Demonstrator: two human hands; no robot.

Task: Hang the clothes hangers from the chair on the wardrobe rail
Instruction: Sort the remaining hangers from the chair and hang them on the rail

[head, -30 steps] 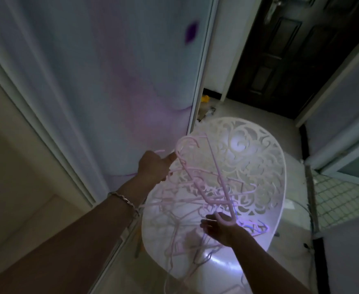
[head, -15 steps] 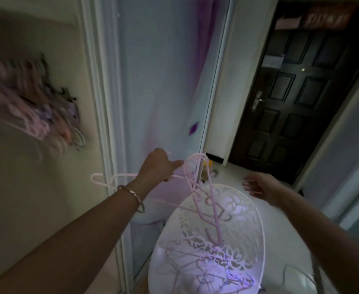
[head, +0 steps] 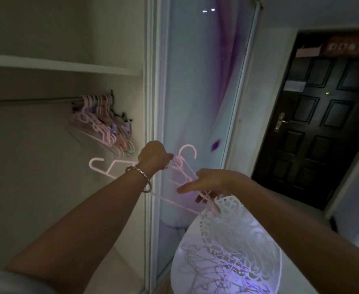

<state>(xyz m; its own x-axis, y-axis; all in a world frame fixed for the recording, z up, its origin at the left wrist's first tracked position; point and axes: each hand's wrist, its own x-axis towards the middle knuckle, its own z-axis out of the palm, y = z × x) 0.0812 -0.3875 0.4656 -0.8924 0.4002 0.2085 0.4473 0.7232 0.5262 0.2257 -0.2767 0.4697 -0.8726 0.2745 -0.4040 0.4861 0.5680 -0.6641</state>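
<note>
Transfer step: hangers (head: 183, 166) are gripped by left hand (head: 153, 155), also pinched by right hand (head: 212, 181) fingers (head: 199, 199). Next, they must be raised onto rail (head: 25, 101), up-left of fingers.

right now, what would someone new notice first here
The glowing pink hangers stand out at centre, in the grip of the left hand. Below right, the white lattice chair holds a tangle more, and at left a pink cluster already hangs on the wardrobe rail.
</note>
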